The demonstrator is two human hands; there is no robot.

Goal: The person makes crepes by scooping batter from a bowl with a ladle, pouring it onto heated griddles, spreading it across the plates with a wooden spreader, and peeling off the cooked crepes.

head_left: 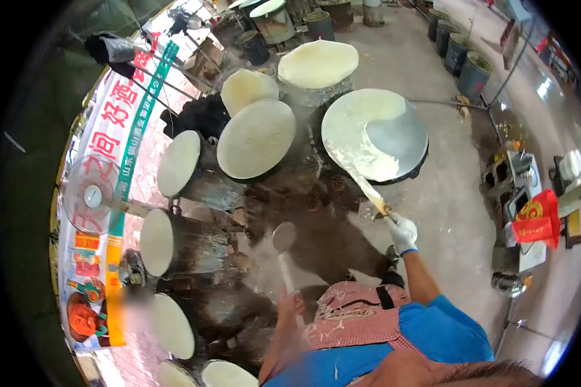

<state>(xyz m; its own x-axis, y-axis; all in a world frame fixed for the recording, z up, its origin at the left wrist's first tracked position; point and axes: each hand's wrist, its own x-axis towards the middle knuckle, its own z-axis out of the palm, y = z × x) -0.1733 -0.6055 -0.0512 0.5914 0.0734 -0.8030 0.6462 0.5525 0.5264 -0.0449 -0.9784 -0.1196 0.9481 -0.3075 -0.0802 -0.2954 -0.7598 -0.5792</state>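
Note:
My right hand (403, 233), in a white glove, is closed around the handle of a long batter-coated spreader (366, 187). The spreader's far end lies over the near left part of a large round griddle (403, 145). Pale batter (352, 116) covers much of that griddle in a curved band, and bare grey metal shows at its right. Lower down, my bare left hand (292, 306) grips the pale handle of a ladle (284, 238), its round head pointing away from me over the floor, apart from the griddle.
Several more round griddles stand along the left, among them one with a pale sheet (257, 138). Another pale sheet (317, 64) lies at the back. A fan (92, 195) stands at far left by a printed banner (113, 109). Buckets (476, 74) and a red bag (537, 219) are at right.

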